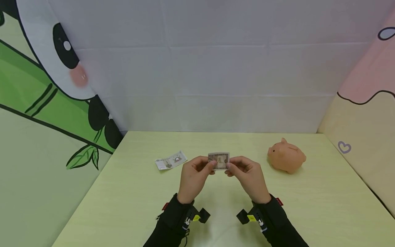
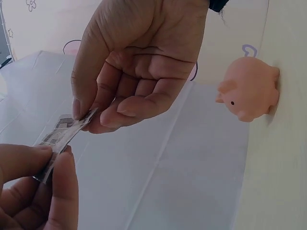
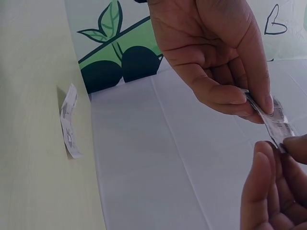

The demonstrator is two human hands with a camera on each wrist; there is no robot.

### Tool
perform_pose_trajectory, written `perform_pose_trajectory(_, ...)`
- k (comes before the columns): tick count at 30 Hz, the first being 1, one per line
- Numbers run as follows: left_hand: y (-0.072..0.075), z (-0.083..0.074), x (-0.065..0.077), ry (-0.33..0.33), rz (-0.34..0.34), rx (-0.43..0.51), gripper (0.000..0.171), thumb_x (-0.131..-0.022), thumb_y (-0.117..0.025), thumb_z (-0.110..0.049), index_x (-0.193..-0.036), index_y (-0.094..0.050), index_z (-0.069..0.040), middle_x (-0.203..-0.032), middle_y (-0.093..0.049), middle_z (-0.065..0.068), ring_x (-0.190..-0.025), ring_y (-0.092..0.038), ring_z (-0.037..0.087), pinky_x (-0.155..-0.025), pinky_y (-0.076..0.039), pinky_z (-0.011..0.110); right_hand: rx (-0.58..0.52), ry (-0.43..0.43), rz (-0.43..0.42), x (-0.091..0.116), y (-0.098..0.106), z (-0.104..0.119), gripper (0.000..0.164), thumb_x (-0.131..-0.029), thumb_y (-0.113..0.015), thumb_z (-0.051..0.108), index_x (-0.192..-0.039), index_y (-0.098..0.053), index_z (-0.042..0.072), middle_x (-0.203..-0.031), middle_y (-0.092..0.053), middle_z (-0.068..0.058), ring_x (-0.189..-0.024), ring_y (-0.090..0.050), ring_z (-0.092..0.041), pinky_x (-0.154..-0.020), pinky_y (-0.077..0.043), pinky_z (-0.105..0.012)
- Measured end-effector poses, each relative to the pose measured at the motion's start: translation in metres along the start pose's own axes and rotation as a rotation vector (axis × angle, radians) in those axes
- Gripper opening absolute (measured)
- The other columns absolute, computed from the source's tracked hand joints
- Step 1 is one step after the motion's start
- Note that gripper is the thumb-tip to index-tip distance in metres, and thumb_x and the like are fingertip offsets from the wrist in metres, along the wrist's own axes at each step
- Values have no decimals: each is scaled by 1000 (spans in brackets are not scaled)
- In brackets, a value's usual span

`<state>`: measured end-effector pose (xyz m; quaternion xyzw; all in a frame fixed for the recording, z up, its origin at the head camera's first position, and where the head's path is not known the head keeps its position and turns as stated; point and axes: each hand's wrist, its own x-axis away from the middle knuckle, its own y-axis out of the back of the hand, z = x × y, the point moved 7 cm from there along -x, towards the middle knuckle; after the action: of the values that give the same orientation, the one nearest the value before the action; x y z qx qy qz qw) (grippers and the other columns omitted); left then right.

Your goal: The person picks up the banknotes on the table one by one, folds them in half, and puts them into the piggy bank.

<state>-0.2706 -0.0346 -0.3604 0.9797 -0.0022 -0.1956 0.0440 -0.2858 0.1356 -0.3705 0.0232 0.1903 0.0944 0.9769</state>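
A small brownish banknote (image 1: 219, 161) is held up between both hands at the middle of the table, and it looks folded over. My left hand (image 1: 193, 176) pinches its left end between thumb and fingers. At the right end, the thumb and fingers of my right hand (image 1: 250, 176) pinch it too. In the left wrist view the banknote (image 2: 62, 134) tilts between the two hands, its edge partly toward the camera. The right wrist view shows the same banknote (image 3: 276, 117), its lower end partly covered by the right fingertips.
Another banknote (image 1: 171, 160), pale and creased, lies on the table (image 1: 148, 212) left of my hands. To the right stands an orange piggy bank (image 1: 286, 157). A pale curtain (image 1: 216, 79) hangs behind the table's far edge, with cartoon-printed walls on both sides.
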Motion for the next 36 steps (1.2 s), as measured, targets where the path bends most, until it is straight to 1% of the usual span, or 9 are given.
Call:
perform_pose_trajectory(5,0,1,0,-1,2,16,18,-93,-66,-11,-99,-69,5,-90,-67,24,-71,-66,5,-70,-59,26,4,-34,-14,0,-1,-1,18,-94,-64,7,-102,-65,-10,-88,-68,-13,-71,-68,-9,-70,-59,-24)
perform_pose_trajectory(12,-1,4,-1,-2,24,44,20,-94,-66,-13,-103,-70,5,-95,-68,23,-74,-66,7,-72,-59,28,1,-34,-16,0,0,-1,19,-95,-64,7,-102,-65,-10,-83,-68,3,-70,-67,-11,-69,-58,-23)
perform_pose_trajectory(17,-4,4,-2,-63,90,94,27,-99,-59,-17,-109,-66,7,-104,-66,24,-85,-70,11,-77,-60,32,-43,-44,-27,0,3,0,21,-95,-63,7,-103,-63,-13,-83,-67,5,-71,-67,-9,-70,-58,-23)
perform_pose_trajectory(19,-4,4,-2,-65,114,117,31,-101,-56,-20,-112,-65,8,-108,-64,25,-88,-71,11,-79,-60,32,-58,-58,-37,0,4,0,23,-95,-63,7,-104,-62,-13,-83,-67,5,-72,-67,-7,-71,-58,-22)
perform_pose_trajectory(21,-5,5,-3,-53,132,142,35,-102,-54,-22,-114,-63,10,-110,-63,28,-89,-71,10,-80,-59,32,-63,-69,-44,0,4,1,24,-95,-63,8,-105,-62,-14,-83,-67,6,-72,-67,-6,-71,-58,-22)
perform_pose_trajectory(23,-4,6,-4,-15,140,175,37,-102,-53,-23,-115,-62,10,-113,-62,29,-90,-70,6,-82,-59,31,-68,-77,-47,0,5,1,24,-95,-63,7,-105,-62,-14,-83,-67,6,-72,-67,-6,-71,-58,-22)
perform_pose_trajectory(27,-3,8,-5,29,138,209,35,-103,-52,-18,-116,-61,13,-112,-60,33,-89,-69,6,-82,-58,28,-82,-83,-43,1,5,1,24,-95,-63,6,-106,-61,-15,-83,-67,4,-72,-66,-6,-71,-58,-22)
perform_pose_trajectory(32,-3,9,-5,53,121,195,27,-100,-55,-9,-117,-61,12,-112,-61,29,-88,-67,6,-81,-58,26,-100,-83,-35,1,3,1,25,-95,-63,7,-106,-60,-15,-85,-66,1,-72,-66,-8,-71,-57,-22)
perform_pose_trajectory(36,-3,9,-4,52,122,183,26,-98,-59,-7,-116,-62,10,-112,-62,26,-86,-66,7,-79,-57,24,-105,-70,-26,1,3,1,24,-95,-63,6,-106,-60,-16,-85,-66,2,-72,-67,-9,-71,-58,-22)
